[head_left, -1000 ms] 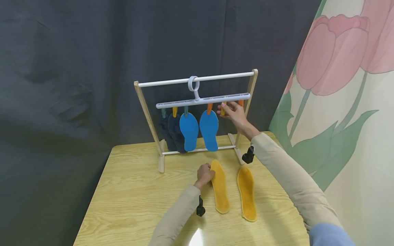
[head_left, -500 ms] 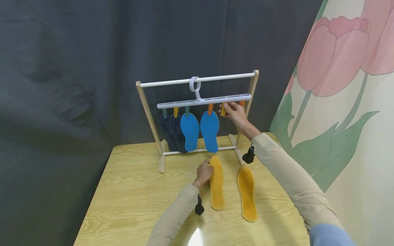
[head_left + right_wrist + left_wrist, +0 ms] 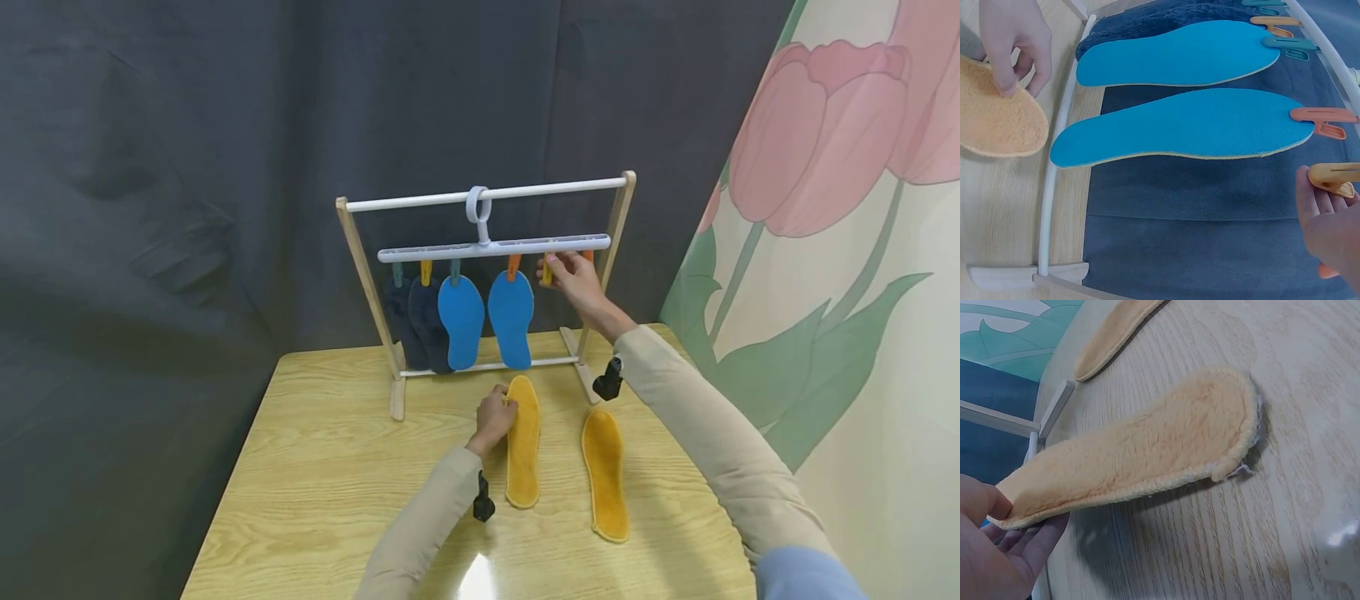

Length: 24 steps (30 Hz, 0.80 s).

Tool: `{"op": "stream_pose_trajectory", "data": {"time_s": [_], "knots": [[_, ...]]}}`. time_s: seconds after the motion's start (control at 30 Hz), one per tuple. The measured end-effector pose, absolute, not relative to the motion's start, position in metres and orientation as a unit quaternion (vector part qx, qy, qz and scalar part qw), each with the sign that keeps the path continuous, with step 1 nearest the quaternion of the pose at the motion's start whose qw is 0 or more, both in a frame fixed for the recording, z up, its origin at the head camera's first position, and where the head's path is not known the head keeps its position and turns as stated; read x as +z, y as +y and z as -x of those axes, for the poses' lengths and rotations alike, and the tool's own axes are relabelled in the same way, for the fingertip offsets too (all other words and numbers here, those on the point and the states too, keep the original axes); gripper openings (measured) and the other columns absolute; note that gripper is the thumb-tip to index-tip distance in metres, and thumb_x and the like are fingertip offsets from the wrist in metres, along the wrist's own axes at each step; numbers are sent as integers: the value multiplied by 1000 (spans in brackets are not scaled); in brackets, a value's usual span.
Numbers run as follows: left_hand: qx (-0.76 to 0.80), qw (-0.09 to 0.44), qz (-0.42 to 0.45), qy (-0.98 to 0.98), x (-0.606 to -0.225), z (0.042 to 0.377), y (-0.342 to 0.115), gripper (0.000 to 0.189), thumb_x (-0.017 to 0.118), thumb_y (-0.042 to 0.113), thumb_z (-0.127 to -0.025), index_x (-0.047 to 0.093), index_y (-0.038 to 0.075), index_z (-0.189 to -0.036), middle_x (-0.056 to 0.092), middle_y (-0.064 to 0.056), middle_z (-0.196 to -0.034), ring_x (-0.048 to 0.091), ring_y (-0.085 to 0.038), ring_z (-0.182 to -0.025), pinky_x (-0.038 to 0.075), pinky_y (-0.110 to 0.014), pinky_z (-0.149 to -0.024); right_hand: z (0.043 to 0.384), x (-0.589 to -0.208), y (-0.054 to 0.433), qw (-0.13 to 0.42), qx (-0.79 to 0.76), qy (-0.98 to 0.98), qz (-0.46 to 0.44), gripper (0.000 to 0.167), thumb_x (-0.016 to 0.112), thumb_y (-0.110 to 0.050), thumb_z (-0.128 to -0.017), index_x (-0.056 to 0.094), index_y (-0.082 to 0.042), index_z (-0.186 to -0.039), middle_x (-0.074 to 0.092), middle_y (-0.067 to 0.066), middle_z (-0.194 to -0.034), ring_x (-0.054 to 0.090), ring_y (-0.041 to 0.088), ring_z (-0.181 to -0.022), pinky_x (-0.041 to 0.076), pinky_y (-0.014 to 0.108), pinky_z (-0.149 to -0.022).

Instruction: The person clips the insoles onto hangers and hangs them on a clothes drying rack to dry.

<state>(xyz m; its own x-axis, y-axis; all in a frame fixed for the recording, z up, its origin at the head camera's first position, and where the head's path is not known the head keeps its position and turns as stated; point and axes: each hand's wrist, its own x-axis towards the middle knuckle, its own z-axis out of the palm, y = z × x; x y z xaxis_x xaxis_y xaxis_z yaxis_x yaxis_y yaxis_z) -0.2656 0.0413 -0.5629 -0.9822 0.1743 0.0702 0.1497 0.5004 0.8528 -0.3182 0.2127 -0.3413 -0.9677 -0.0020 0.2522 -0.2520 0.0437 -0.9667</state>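
My left hand (image 3: 495,417) pinches a fuzzy yellow insole (image 3: 523,450) by the edge near its far end, thumb on the fluffy face and fingers beneath. In the left wrist view this insole (image 3: 1147,444) is raised at a slant above the table. Up at the hanger, my right hand (image 3: 581,287) holds a yellow clothespin (image 3: 548,275) hanging from the pale hanger bar (image 3: 487,249). No insole hangs from that clothespin (image 3: 1335,175) in the right wrist view. A second yellow insole (image 3: 604,475) lies flat on the table to the right.
A blue insole (image 3: 461,321) and another blue insole (image 3: 512,321) hang from clothespins, with two dark insoles (image 3: 429,325) at the left. The hanger hooks over a wood-and-white rack (image 3: 405,201) on the wooden table (image 3: 322,467). An orange clothespin (image 3: 588,255) sits beyond my right hand.
My left hand has moved the yellow insole slightly left and toward the rack, turning it straighter. My right hand stays at the yellow clothespin; the hanger bar has swung a little.
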Motion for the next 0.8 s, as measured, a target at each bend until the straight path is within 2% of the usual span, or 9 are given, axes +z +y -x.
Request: {"op": "stream_pose_trajectory", "data": {"time_s": [0.17,0.33,0.5,0.63,0.8], "knots": [[496,7,-97,863,-561,266,43,28,53,8,-97,59,-1,-123,49,-1,-61,38,-10,-45,31,-24,-43,318,-343,211,102,662,-738,-88,35,45,-18,-107,51,9,-129,57,9,-113,58,22,-107,48,37,-96],[502,3,-109,858,-551,266,47,28,53,8,-98,61,-2,-123,51,-2,-63,39,-10,-47,32,-23,-44,319,-345,210,100,652,-747,-89,35,46,-18,-106,53,10,-125,59,7,-107,58,25,-105,48,38,-96],[494,-19,-109,863,-540,268,50,29,56,7,-96,64,-3,-122,52,-2,-69,41,-11,-54,34,-25,-49,319,-347,210,88,646,-751,-101,35,46,-15,-106,53,13,-125,60,11,-107,61,19,-99,48,42,-98],[495,-26,-107,862,-532,270,51,27,56,8,-95,65,-4,-119,50,-2,-67,41,-11,-55,34,-25,-50,318,-347,208,84,641,-755,-107,35,46,-15,-106,54,14,-123,60,15,-109,61,21,-100,48,43,-99],[512,-41,-104,852,-520,274,48,28,55,7,-96,64,-5,-119,61,-8,-78,48,-13,-58,42,-29,-55,319,-347,206,84,642,-754,-106,34,46,-15,-106,55,15,-120,60,11,-105,61,21,-99,48,43,-98]]}}
